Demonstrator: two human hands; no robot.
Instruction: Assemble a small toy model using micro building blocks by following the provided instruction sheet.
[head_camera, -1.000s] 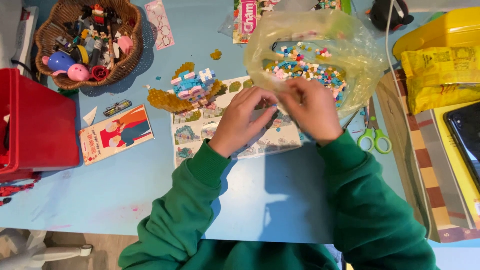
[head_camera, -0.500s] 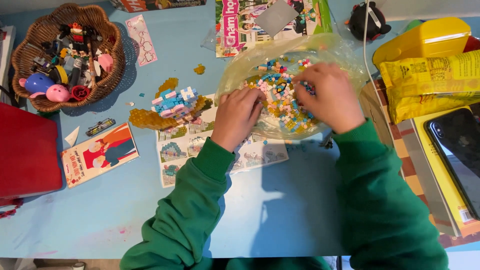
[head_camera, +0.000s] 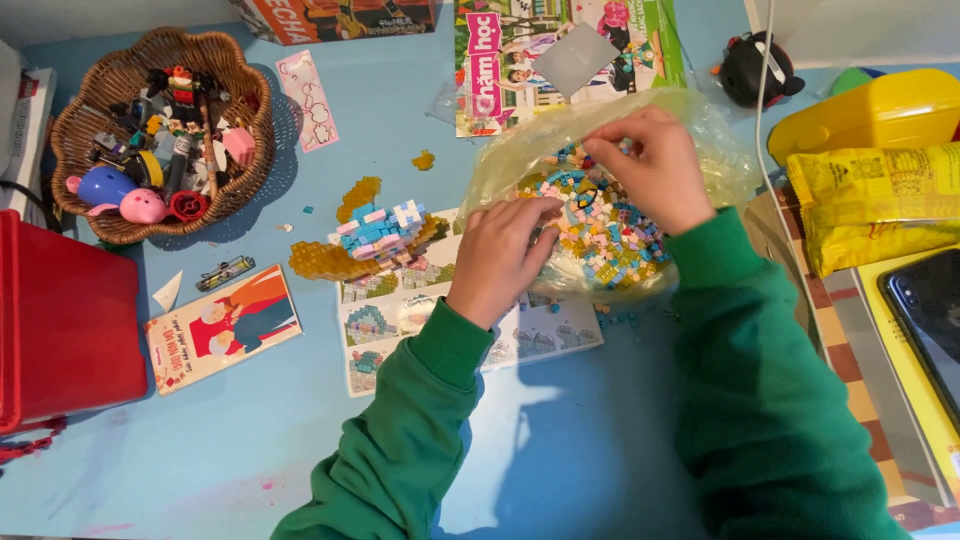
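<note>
Evidently thin plastic bag (head_camera: 700, 120) of tiny bricks (head_camera: 600, 225): limp, light, spill-prone; best gripped at rim. Left hand (head_camera: 500, 255) pressed on bag edge, fingers curled; right hand (head_camera: 650, 170) pinched among bricks, hold unclear.

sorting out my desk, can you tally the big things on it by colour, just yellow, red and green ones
Yellow: 2, a yellow plastic box and a yellow crinkly snack packet
Red: 1, a red plastic bin
Green: 2, the green sleeves behind the left hand and right hand, both in the clear plastic bag of small bricks
Total: 5
</note>
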